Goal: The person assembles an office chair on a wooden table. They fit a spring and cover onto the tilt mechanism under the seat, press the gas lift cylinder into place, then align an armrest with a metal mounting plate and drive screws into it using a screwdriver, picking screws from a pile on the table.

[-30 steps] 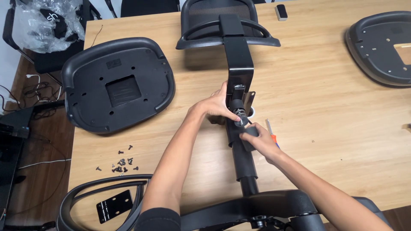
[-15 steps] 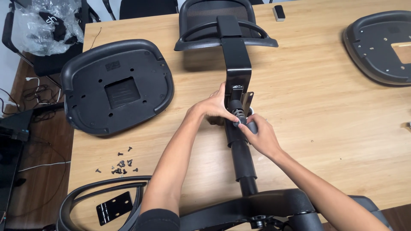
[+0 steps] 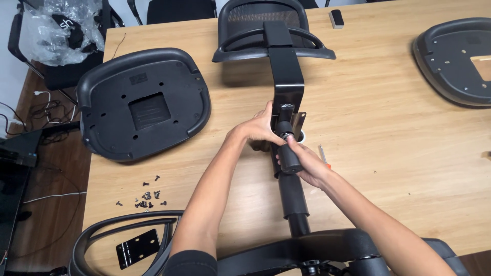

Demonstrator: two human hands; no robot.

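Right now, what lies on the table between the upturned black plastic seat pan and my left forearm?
Only bare wooden tabletop separates the upturned black plastic seat pan from the left forearm, as the head view shows.

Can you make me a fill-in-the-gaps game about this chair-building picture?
1. The wooden table has two upturned black plastic ____ pans on it.
2. The small dark screws lie nearest the person's ____ arm.
3. Both hands hold the black metal ____ bracket of the mesh chair back.

Missing words: seat; left; backrest
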